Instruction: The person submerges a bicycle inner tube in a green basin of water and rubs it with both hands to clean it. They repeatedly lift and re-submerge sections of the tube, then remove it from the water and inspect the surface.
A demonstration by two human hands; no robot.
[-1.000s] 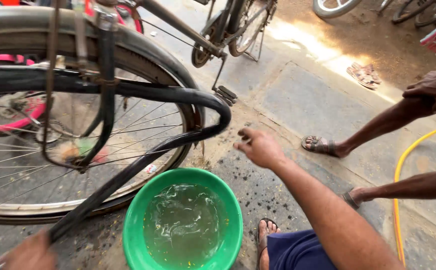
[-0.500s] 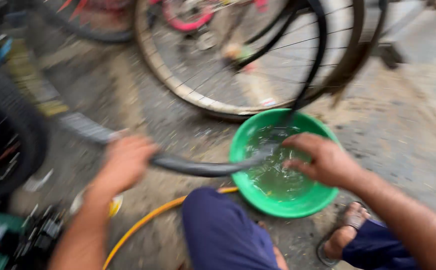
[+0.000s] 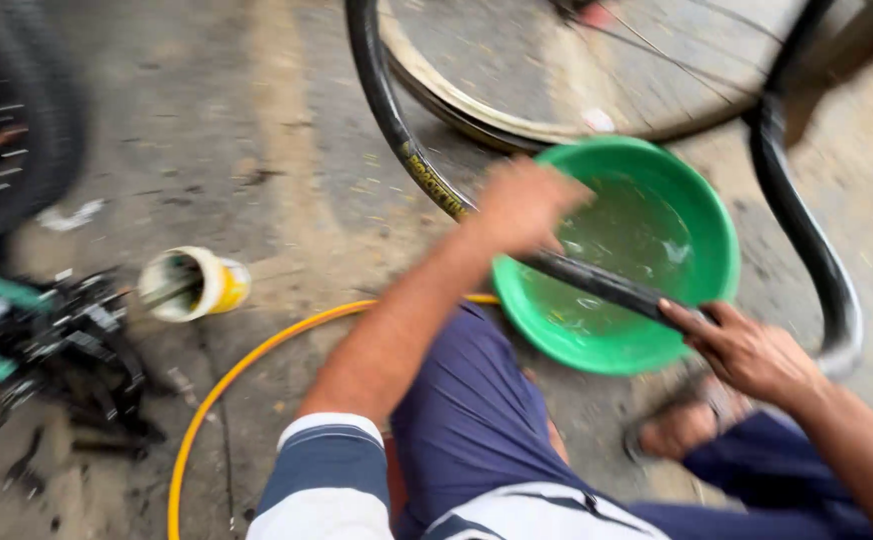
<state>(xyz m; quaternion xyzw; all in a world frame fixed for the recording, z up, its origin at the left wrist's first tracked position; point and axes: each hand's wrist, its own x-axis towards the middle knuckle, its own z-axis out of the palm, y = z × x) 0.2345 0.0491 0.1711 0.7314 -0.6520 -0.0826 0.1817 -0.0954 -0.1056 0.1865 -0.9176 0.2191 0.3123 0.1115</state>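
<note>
A black bicycle inner tube (image 3: 597,283) runs across a green basin (image 3: 717,215) filled with water. My left hand (image 3: 522,205) grips the tube at the basin's left rim. At the basin's lower right edge my right hand (image 3: 747,350) holds the same tube. The tube loops up on the left (image 3: 382,95) and around the right side (image 3: 807,235). The stretch between my hands dips into the water. My knees in dark blue shorts are below the basin.
A bicycle wheel (image 3: 557,110) stands behind the basin. A yellow hose (image 3: 222,390) curves over the concrete at the lower left. A small yellow-and-white tub (image 3: 192,285) lies on its side near black metal parts (image 3: 67,340). A dark tyre (image 3: 7,130) is at the far left.
My view has swung left and down. My left hand moved along the tube from the far left up to the basin's rim. My right hand slid to the basin's lower right edge.
</note>
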